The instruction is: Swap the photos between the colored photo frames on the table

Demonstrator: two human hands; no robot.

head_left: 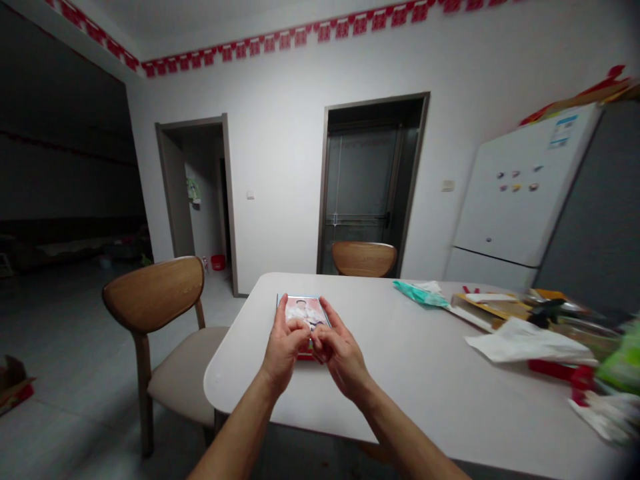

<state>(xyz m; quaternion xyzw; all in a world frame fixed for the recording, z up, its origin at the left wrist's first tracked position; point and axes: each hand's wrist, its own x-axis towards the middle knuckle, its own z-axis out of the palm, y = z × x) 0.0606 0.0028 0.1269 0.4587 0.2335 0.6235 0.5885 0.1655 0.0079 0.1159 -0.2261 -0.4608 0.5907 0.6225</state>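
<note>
A small framed photo (303,308) with a silver rim and reddish picture lies flat on the white table (400,373) near its left end. My left hand (283,343) rests on the frame's left side, thumb and fingers curled onto the picture. My right hand (340,350) holds the right side, its fingers bent and pressed together over the lower part. Both hands meet at the frame's near edge, hiding its bottom half.
A wooden chair (155,300) stands left of the table, another (364,258) at the far side. Papers, a teal packet (420,294) and red items clutter the table's right end. A white fridge (520,200) stands at the right; two doorways open behind.
</note>
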